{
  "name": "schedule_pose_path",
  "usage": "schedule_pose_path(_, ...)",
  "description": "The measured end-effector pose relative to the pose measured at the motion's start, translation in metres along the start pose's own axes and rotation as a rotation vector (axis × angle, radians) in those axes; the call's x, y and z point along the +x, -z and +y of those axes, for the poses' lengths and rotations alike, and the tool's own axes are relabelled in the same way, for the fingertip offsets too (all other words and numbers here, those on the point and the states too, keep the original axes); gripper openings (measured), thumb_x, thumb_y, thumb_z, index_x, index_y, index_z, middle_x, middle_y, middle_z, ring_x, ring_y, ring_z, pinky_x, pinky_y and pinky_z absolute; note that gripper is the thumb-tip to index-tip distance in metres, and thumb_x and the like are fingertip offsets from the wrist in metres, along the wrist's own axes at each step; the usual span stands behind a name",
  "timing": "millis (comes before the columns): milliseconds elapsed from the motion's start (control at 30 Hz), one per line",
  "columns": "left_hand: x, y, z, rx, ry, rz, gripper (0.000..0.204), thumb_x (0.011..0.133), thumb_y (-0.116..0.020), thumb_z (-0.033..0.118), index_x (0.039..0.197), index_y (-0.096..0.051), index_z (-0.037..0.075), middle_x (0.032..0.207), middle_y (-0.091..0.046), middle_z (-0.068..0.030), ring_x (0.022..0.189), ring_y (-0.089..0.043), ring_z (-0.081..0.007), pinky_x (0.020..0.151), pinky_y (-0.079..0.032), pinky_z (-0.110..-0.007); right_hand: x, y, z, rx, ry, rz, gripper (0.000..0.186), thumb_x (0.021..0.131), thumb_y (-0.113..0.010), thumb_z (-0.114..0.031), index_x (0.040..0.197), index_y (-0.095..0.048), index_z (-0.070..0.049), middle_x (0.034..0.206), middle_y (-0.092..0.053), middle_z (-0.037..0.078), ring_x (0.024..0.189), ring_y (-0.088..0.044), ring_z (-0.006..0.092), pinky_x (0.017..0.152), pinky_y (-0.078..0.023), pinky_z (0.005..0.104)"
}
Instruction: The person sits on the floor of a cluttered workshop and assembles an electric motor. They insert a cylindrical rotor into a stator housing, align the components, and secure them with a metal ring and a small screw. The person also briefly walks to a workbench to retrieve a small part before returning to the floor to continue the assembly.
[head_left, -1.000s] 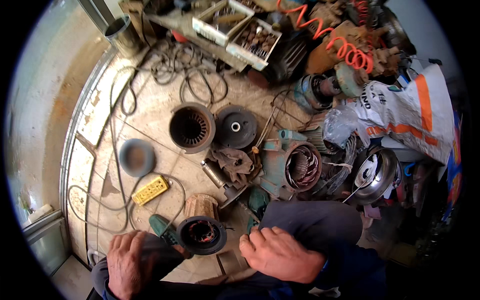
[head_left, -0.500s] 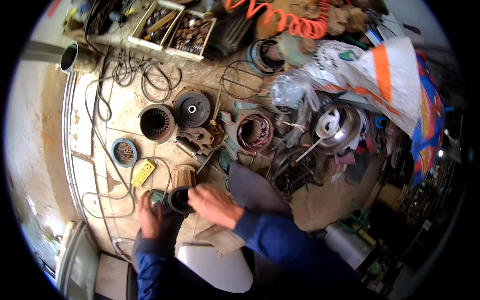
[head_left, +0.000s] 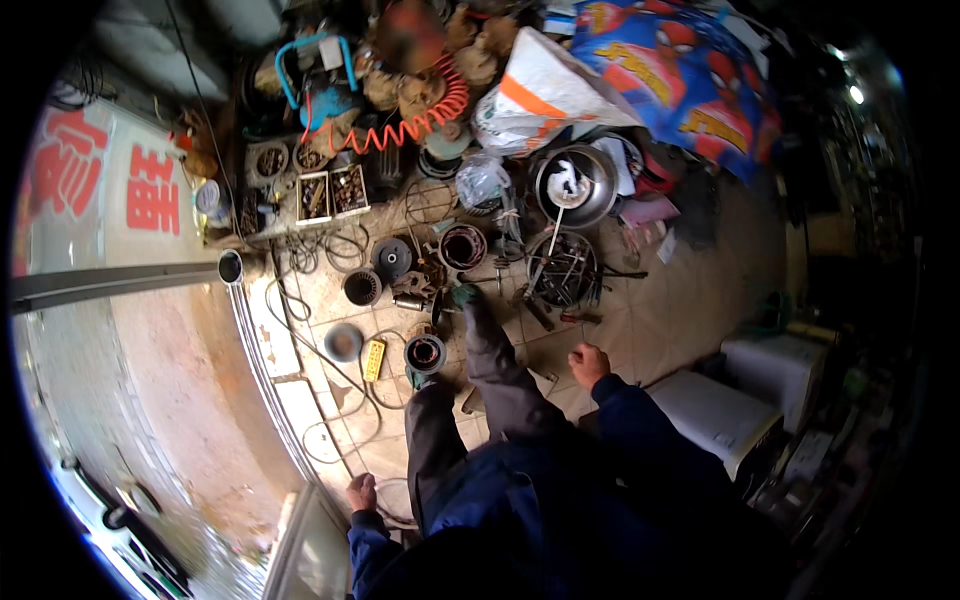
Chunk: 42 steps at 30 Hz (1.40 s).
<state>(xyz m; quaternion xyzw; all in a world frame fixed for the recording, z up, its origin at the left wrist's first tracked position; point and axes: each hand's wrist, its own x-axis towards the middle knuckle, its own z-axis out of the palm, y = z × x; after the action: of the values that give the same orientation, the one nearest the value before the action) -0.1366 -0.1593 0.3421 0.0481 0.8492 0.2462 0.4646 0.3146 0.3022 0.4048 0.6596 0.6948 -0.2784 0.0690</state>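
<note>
Left hand (head_left: 362, 492) and right hand (head_left: 589, 366) seemed loosely curled, empty; a careless green shoe (head_left: 418, 381) could topple the round dark metal housing (head_left: 425, 353).

Motor part (head_left: 425, 351), power strip (head_left: 374, 361) (yellow)

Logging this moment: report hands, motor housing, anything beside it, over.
Left hand and right hand both away from round motor housing. Housing's open end in view. Yellow power strip close on its left.
</note>
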Motion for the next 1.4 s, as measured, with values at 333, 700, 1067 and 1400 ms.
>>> schedule_pose_path(333,-0.024,0.041,0.038,0.012,0.191,-0.097,0.039,0.086,-0.062,0.029,0.108,-0.068,-0.002,0.089,-0.07,-0.0116,0.084,-0.072,-0.0253,0.054,-0.049,-0.036,-0.241,-0.101,0.142,-0.057,-0.316,-0.603,0.021,0.09,-0.063,-0.029,0.091,-0.075,-0.011,0.093,-0.074,0.012,0.087,-0.072,0.0283,0.073,-0.057,0.0449)
schedule_pose_path(700,-0.05,-0.025,0.148,-0.044,0.114,-0.09,0.022,0.078,-0.076,0.017,0.091,-0.066,0.003,0.084,-0.068,-0.0137,0.074,-0.069,-0.0277,0.048,-0.046,-0.037,-0.313,-0.102,0.222,0.147,-0.508,-0.286,0.032,0.09,-0.06,-0.038,0.089,-0.075,-0.01,0.095,-0.074,0.014,0.088,-0.072,0.0287,0.078,-0.058,0.0436)
schedule_pose_path(1067,-0.071,-0.398,0.373,0.969,-0.792,-0.268,0.029,0.08,-0.064,0.025,0.094,-0.077,0.004,0.085,-0.072,-0.0186,0.085,-0.07,-0.0315,0.079,-0.053,-0.045,-0.322,-0.109,0.448,1.218,-1.046,0.121,0.031,0.092,-0.058,-0.025,0.076,-0.069,0.0,0.066,-0.066,0.017,0.063,-0.069,0.0291,0.058,-0.056,0.0466)
schedule_pose_path(1400,-0.171,-0.681,0.614,1.603,-1.396,-0.471,0.032,0.087,-0.062,0.035,0.079,-0.074,0.007,0.09,-0.074,-0.0147,0.082,-0.07,-0.0345,0.074,-0.054,-0.044,-0.288,-0.108,0.481,1.052,-1.131,-0.201,0.04,0.08,-0.063,-0.046,0.085,-0.078,-0.01,0.09,-0.073,0.018,0.09,-0.07,0.0363,0.082,-0.056,0.0494)
